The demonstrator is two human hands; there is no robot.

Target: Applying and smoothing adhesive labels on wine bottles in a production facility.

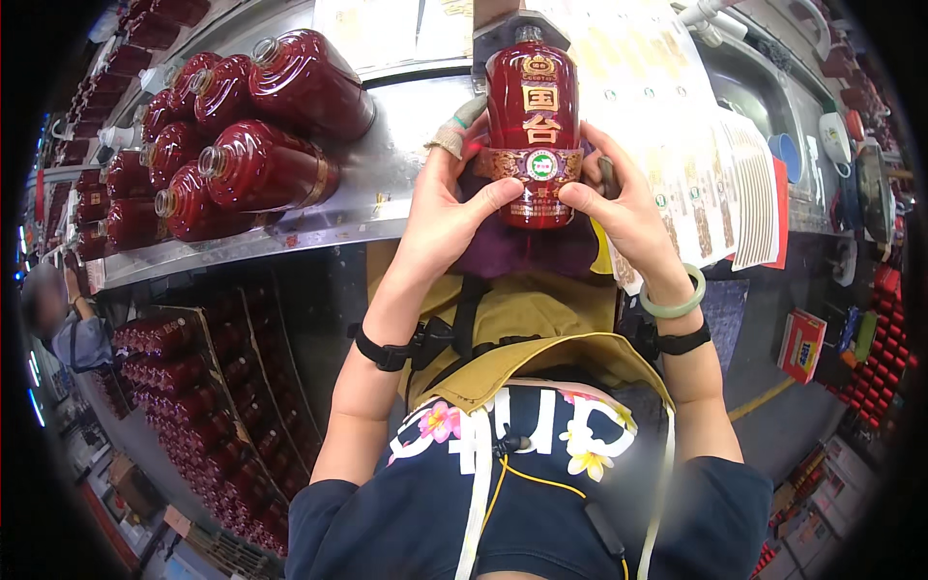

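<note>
A dark red glass bottle (534,97) with gold lettering lies on its back before me, its clear neck pointing away. Around its lower part runs a patterned label band (510,162) with a round green-and-white emblem. My left hand (447,205) grips the left side of the bottle, thumb pressed on the band; a grey cloth cover sits on one of its fingers. My right hand (626,208) clasps the right side, its thumb on the band's lower edge. Both hands are closed on the bottle. Purple cloth (491,253) lies beneath its base.
Several red bottles (256,159) stand on the metal counter (416,126) to the left. Sheets of labels (643,106) cover the right, near a sink (749,87) and a blue cup (784,150). Bottles fill racks (208,406) at lower left; another person (72,324) is beyond.
</note>
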